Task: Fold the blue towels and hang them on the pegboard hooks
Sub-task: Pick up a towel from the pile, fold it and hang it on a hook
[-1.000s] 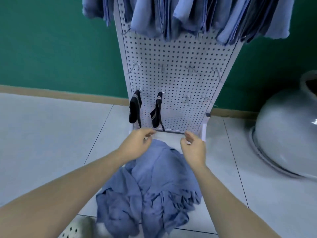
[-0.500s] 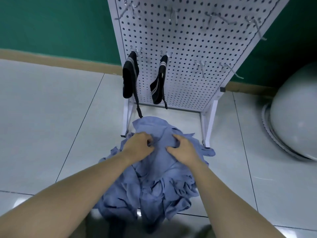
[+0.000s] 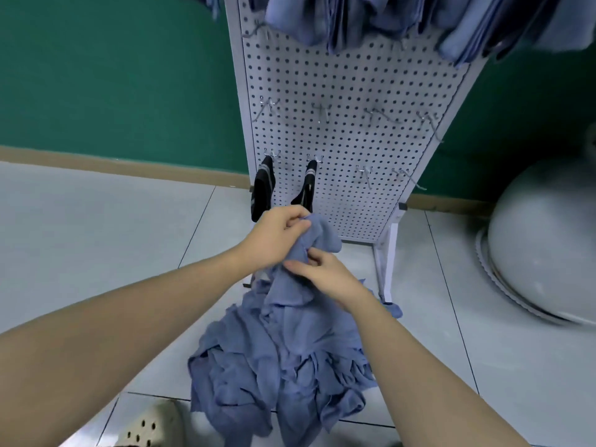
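Up front, both hands grasp one blue towel (image 3: 317, 235), soft and crumpled: the left hand (image 3: 277, 238) bunches its top, the right hand (image 3: 325, 274) pinches it just below. It trails down into a rumpled pile (image 3: 283, 356) of towels on the floor, too tangled to count. Behind stands one pegboard (image 3: 351, 140); folded towels (image 3: 354, 17) hang along its top, and two black items (image 3: 263, 188) hang on low hooks.
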{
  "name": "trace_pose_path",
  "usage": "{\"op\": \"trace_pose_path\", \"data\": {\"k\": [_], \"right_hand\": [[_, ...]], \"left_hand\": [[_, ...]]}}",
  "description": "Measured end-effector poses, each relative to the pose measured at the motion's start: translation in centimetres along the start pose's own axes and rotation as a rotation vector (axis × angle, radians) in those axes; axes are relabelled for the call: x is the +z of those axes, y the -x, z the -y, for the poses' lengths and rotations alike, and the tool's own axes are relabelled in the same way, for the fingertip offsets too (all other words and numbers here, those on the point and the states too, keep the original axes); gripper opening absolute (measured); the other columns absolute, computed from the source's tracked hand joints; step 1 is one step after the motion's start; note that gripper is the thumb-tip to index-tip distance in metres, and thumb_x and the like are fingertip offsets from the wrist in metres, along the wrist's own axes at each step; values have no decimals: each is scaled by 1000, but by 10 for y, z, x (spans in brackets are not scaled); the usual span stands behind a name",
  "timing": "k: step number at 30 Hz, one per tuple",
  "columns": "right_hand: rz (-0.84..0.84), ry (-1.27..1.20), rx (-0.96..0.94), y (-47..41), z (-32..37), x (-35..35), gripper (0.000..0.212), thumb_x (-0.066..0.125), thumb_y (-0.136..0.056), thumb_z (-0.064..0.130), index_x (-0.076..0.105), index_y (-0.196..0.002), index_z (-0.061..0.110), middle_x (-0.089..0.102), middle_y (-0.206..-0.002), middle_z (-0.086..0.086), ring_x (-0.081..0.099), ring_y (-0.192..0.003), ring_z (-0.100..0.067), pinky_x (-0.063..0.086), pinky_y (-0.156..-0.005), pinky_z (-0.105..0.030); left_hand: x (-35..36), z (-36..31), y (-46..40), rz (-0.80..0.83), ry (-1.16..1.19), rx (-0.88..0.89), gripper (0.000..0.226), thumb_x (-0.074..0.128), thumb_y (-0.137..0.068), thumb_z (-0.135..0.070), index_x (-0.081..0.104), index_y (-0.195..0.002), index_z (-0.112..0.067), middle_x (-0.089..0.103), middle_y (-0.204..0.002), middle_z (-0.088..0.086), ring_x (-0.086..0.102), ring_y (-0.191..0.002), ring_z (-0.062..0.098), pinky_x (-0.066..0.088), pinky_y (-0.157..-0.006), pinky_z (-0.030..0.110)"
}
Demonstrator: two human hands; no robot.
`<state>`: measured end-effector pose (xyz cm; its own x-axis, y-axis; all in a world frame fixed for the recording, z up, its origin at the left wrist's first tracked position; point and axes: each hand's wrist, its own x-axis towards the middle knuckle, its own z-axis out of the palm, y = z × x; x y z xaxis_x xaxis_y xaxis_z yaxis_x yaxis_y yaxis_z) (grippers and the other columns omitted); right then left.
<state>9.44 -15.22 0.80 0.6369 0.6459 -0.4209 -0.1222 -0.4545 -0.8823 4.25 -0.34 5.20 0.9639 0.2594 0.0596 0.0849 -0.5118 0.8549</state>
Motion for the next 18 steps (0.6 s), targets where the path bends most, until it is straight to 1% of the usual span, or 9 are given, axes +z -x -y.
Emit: {"op": "trace_pose_path", "data": {"k": [1, 2, 3, 5, 6, 9, 12, 15, 18], "right_hand": [[-45, -6, -45, 8, 15, 0, 27, 79, -86, 39, 65, -87, 17, 67, -67, 18, 61, -67, 6, 48, -67, -13], [-107, 10, -96, 14, 28, 0, 31, 76, -92, 30, 55, -74, 17, 55, -52, 18, 49, -51, 6, 38, -54, -12], [-183, 53, -158, 23, 45, -1, 38, 73, -95, 23, 47, -67, 19, 45, -48, 15, 39, -45, 2, 31, -48, -15], [-287, 123, -259, 44, 77, -7, 39, 65, -99, 15, 44, -66, 20, 44, -57, 8, 35, -52, -2, 29, -49, -18], [-307, 133, -300, 54, 93, -11, 38, 61, -100, 12, 45, -67, 20, 45, -61, 6, 37, -56, -5, 31, -49, -18], [-336, 158, -367, 95, 147, -30, 25, 56, -101, 13, 54, -76, 13, 51, -68, 3, 42, -61, -9, 33, -52, -17], [-277, 144, -461, 132, 196, -50, 16, 56, -102, 14, 64, -92, 4, 63, -82, -2, 55, -78, -13, 44, -71, -31], [-222, 121, -537, 170, 238, -63, 20, 55, -103, 11, 64, -84, 13, 63, -70, 11, 57, -75, -8, 45, -75, -28], [-125, 69, -591, 210, 273, -60, 25, 50, -106, 10, 59, -84, 15, 57, -53, 19, 55, -56, 6, 43, -63, -14]], "left_hand": [[-10, -14, -1, -3, 1, 26, 17, 56, -103, -12, 67, -93, -3, 63, -74, 18, 47, -69, 13, 41, -67, 32], [-21, -30, -1, -12, 3, 37, 18, 57, -102, -12, 66, -91, -2, 60, -73, 18, 45, -69, 16, 41, -67, 33], [-32, -46, 1, -20, 14, 49, 19, 58, -102, -14, 65, -88, -2, 57, -71, 18, 44, -69, 17, 43, -67, 35], [-52, -80, 7, -35, 73, 68, 22, 60, -100, -23, 67, -90, -4, 61, -76, 27, 52, -71, 19, 56, -72, 47], [-63, -96, 12, -42, 107, 77, 22, 60, -100, -24, 70, -91, -7, 66, -80, 25, 58, -74, 18, 60, -79, 52], [-90, -135, 32, -66, 128, 108, 17, 61, -103, -21, 72, -101, -8, 72, -92, 10, 64, -85, 11, 61, -91, 44], [-111, -158, 52, -26, 148, 119, 26, 68, -98, -24, 68, -121, -11, 72, -114, 4, 66, -101, 9, 59, -96, 37], [-122, -171, 71, 72, 204, 101, 45, 73, -94, -21, 59, -137, -17, 70, -128, -6, 67, -117, 5, 54, -100, 24], [-123, -177, 87, 163, 165, 145, 48, 76, -92, -23, 58, -136, -25, 70, -131, -11, 64, -123, 5, 51, -103, 23]]}}
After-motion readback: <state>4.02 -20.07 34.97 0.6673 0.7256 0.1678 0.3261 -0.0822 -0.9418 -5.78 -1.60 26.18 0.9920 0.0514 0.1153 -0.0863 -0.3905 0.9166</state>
